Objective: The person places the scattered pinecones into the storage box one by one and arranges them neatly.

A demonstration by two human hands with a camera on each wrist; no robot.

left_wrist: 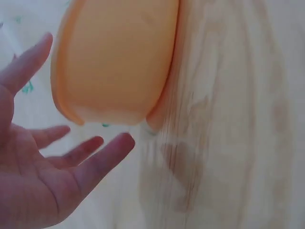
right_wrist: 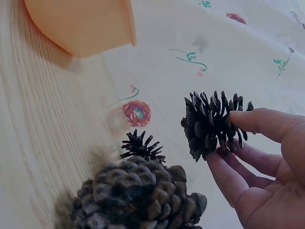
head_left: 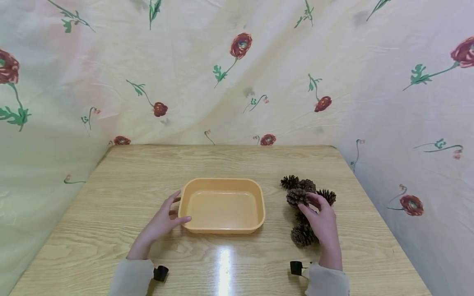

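A pale orange rectangular tub (head_left: pixel 222 228) sits on the table around its middle. My left hand (head_left: pixel 166 218) is at the tub's left end, fingers spread and fairly straight; in the left wrist view the fingers (left_wrist: pixel 107 157) lie beside the tub wall (left_wrist: pixel 119 62), and contact is hard to make out. With thumb and fingertips, my right hand (head_left: pixel 321 213) pinches a brown pine cone (head_left: pixel 296 197), held up above the table in the right wrist view. Below and around it lie several other pine cones (head_left: pixel 303 235), partly hidden by the hand and the held cone.
The light wood table (head_left: pixel 122 193) runs back to a flower-printed cloth (head_left: pixel 185 82) that hangs behind and at both sides. A large pine cone (right_wrist: pixel 138 195) stands close to the right wrist camera. Light glares off the table's front.
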